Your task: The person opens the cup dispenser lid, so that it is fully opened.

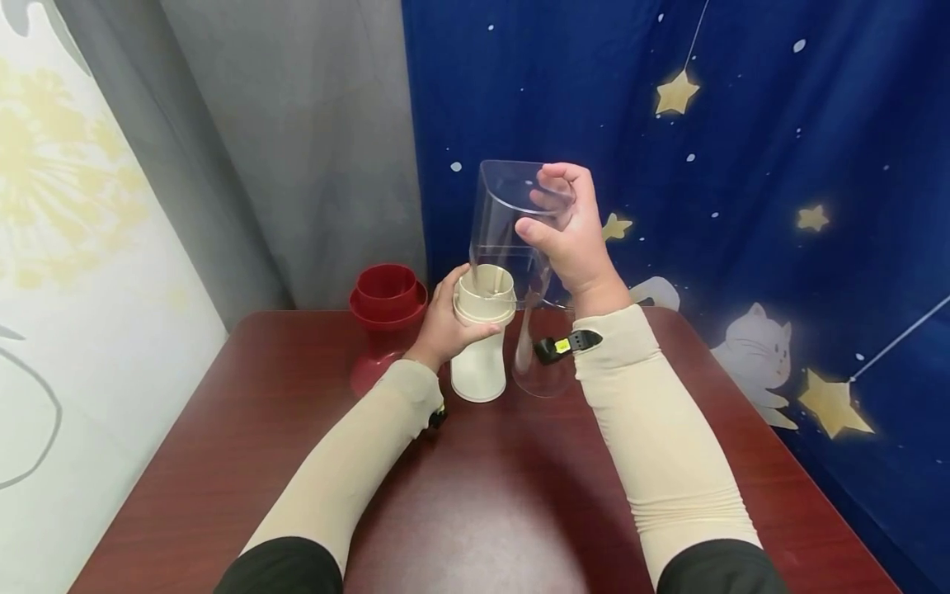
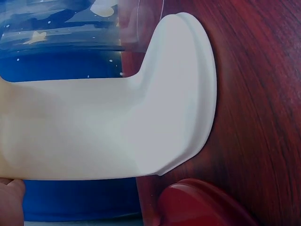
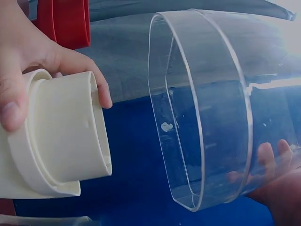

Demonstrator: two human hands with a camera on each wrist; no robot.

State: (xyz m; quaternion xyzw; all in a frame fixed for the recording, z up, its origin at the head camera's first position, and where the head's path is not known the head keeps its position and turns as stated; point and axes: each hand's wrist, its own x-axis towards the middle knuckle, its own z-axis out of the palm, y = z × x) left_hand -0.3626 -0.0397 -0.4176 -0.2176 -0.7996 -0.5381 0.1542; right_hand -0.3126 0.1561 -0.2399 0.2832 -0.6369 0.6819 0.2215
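Observation:
My left hand (image 1: 462, 312) grips the upper collar of a cream plastic cylinder (image 1: 481, 338) that stands upright on the dark red table (image 1: 475, 495). The left wrist view shows the cylinder's flared foot (image 2: 178, 94) flat on the wood. My right hand (image 1: 547, 208) holds a clear plastic container (image 1: 508, 219) by its wall, raised just above and behind the cylinder. In the right wrist view the clear container (image 3: 211, 108) shows its open mouth beside the cream cylinder (image 3: 61, 141), a small gap between them, with my right fingers (image 3: 277, 188) seen through the clear wall.
A red plastic stand with stacked rims (image 1: 387, 309) sits behind and left of the cylinder. Another clear piece (image 1: 545, 367) stands on the table under my right wrist. A grey curtain (image 1: 297, 148) and a blue starred cloth (image 1: 742, 165) close off the table's back edge.

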